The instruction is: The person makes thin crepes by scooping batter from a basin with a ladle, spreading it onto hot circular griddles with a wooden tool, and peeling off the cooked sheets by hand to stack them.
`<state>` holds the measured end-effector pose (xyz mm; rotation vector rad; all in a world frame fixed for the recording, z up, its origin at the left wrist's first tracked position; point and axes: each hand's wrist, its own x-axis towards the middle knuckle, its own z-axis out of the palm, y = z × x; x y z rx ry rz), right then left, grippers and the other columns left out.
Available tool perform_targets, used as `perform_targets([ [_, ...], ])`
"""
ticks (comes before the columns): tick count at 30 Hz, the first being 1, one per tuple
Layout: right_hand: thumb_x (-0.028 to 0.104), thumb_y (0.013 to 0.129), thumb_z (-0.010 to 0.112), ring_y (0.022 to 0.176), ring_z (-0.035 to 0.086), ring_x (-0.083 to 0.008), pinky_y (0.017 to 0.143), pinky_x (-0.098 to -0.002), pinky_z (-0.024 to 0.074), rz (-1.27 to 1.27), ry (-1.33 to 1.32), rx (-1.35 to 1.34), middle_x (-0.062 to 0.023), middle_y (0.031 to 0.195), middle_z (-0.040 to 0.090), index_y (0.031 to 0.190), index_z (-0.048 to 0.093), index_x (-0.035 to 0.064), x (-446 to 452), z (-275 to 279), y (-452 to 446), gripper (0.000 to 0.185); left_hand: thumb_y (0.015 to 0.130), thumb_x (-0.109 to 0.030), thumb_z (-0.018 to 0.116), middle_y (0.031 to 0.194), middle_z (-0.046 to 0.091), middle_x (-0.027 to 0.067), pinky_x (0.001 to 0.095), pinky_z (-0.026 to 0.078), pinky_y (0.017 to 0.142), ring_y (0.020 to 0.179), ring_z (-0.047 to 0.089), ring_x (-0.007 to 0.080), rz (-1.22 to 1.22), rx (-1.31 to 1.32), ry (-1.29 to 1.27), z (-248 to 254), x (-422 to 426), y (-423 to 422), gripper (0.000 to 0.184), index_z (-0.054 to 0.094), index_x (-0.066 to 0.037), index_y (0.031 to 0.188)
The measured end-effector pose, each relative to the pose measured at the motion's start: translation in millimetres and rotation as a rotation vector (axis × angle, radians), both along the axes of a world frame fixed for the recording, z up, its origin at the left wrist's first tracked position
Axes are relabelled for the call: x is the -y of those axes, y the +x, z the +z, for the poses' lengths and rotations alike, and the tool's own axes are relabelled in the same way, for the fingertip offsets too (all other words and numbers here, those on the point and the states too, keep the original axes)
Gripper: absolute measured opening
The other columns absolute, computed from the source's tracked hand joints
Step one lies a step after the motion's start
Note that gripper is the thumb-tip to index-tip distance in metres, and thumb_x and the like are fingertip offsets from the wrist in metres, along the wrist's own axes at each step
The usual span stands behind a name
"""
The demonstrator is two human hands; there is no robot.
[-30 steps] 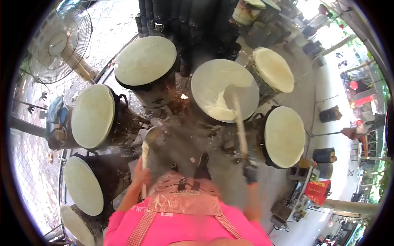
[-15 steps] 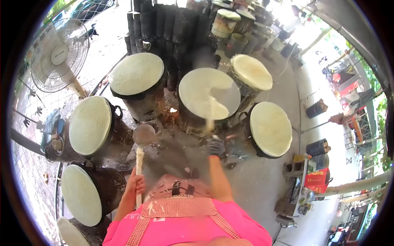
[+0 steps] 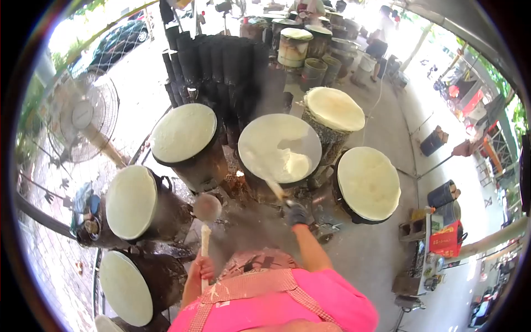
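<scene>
My right hand point(image 3: 297, 214), in a dark glove, is closed round the handle of a pale spatula point(image 3: 276, 191). Its far end reaches over the near edge of the middle round griddle point(image 3: 260, 135). White batter covers most of that surface; a thick lump of batter point(image 3: 297, 163) sits at its right front, with a bare grey patch behind it. Bare fingers of my left hand point(image 3: 205, 268) wrap the long handle of a ladle point(image 3: 207, 208), whose round bowl hangs between the stoves at left.
Batter-topped griddles on drum stoves curve around me: left point(image 3: 131, 202), back left point(image 3: 184, 133), right point(image 3: 369, 184), back right point(image 3: 334, 109). Dark cylinders point(image 3: 221, 66) are stacked behind. A fan point(image 3: 83, 116) stands at left, a red bag point(image 3: 446, 239) at right. A person point(image 3: 380, 39) is farther back.
The spatula has swung from upright over the griddle to a slant at its near edge. The batter lump now looks thicker and more gathered. My view has tilted up and shifted left.
</scene>
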<state>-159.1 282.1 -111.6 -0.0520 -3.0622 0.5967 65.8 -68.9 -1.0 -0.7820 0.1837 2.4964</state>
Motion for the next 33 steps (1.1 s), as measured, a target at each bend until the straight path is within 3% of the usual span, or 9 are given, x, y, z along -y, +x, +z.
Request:
perform_targets([
  [3,0.029,0.080,0.043,0.077,0.057,-0.0329,0.067,-0.0404,0.0451,-0.112,-0.021,-0.079,-0.0154,0.081,0.060,0.086,0.061,0.0095,-76.1,-11.4,-16.4,0.027,0.081,-0.007,0.039,0.051,0.026,-0.0025,0.0181,0.023,0.026,0.033,0.025,0.0063,-0.051,-0.049,-0.214,21.2,-11.9,-9.0,0.055,0.026,-0.041,0.122],
  [6,0.030,0.080,0.043,0.076,0.056,-0.0336,0.066,-0.0414,0.0435,-0.367,-0.390,-0.030,-0.0183,0.077,0.059,0.082,0.059,0.0079,-59.7,87.5,-52.7,0.028,0.081,-0.007,0.040,0.051,0.026,-0.0024,0.0179,0.023,0.026,0.032,0.025,0.0065,-0.066,0.079,-0.250,-8.4,-11.3,-21.3,0.051,0.030,-0.038,0.119],
  [9,0.028,0.078,0.047,0.078,0.057,-0.0325,0.067,-0.0406,0.0441,-0.015,0.007,-0.088,-0.0189,0.082,0.060,0.088,0.060,0.0063,-44.9,-19.5,-44.7,0.028,0.079,-0.006,0.043,0.050,0.027,-0.0030,0.0170,0.021,0.026,0.032,0.025,0.0056,-0.037,0.186,-0.160,-2.0,-28.4,-39.2,0.047,0.033,-0.035,0.115],
  [16,0.025,0.077,0.048,0.067,0.057,-0.0256,0.065,-0.0344,0.0453,-0.303,-0.524,-0.042,-0.0150,0.069,0.058,0.081,0.060,0.0084,-102.7,48.4,-69.1,0.021,0.080,-0.008,0.046,0.053,0.027,-0.0037,0.0166,0.021,0.027,0.034,0.024,0.0055,-0.189,0.169,-0.328,1.5,-47.3,-66.7,0.026,0.040,-0.025,0.099],
  [19,0.017,0.078,0.046,0.074,0.056,-0.0278,0.066,-0.0376,0.0440,0.247,0.356,0.131,-0.0145,0.087,0.058,0.080,0.059,0.0087,-104.5,-102.2,-72.7,0.016,0.081,-0.010,0.047,0.052,0.028,-0.0039,0.0172,0.020,0.027,0.034,0.025,0.0062,-0.089,0.345,-0.083,-17.8,-62.0,-78.5,0.016,0.041,-0.022,0.087],
  [23,0.029,0.080,0.049,0.098,0.050,-0.0290,0.089,-0.0365,0.0336,-0.120,0.294,-0.551,-0.0183,0.105,0.053,0.099,0.058,0.0096,-89.3,74.2,-27.6,0.029,0.079,-0.005,0.046,0.050,0.028,-0.0025,0.0172,0.021,0.026,0.033,0.027,0.0055,-0.154,0.135,-0.314,-9.9,-79.7,-84.2,0.046,0.033,-0.038,0.109],
  [26,0.033,0.079,0.049,0.087,0.055,-0.0358,0.073,-0.0424,0.0433,-0.349,-0.438,-0.105,-0.0192,0.090,0.059,0.091,0.059,0.0073,-138.9,11.7,-112.2,0.030,0.078,0.000,0.043,0.050,0.028,-0.0022,0.0188,0.023,0.026,0.033,0.028,0.0062,0.005,0.222,-0.157,-8.2,-89.7,-71.4,0.052,0.032,-0.037,0.113],
  [29,0.041,0.073,0.050,0.084,0.054,-0.0354,0.069,-0.0416,0.0436,-0.272,-0.364,-0.104,-0.0187,0.090,0.057,0.086,0.059,0.0034,-133.6,52.1,-241.7,0.040,0.083,-0.006,0.041,0.050,0.028,-0.0032,0.0186,0.024,0.030,0.036,0.027,0.0060,-0.031,0.149,-0.275,0.6,-101.7,-69.1,0.011,0.042,-0.015,0.089],
  [33,0.028,0.079,0.046,0.076,0.060,-0.0202,0.067,-0.0350,0.0461,-0.178,-0.747,-0.241,-0.0165,0.087,0.061,0.092,0.061,0.0061,-141.9,31.1,-223.3,0.030,0.079,-0.004,0.044,0.050,0.027,-0.0026,0.0197,0.023,0.028,0.033,0.026,0.0071,-0.041,0.106,-0.224,-6.1,-87.4,-53.8,0.031,0.037,-0.027,0.098],
])
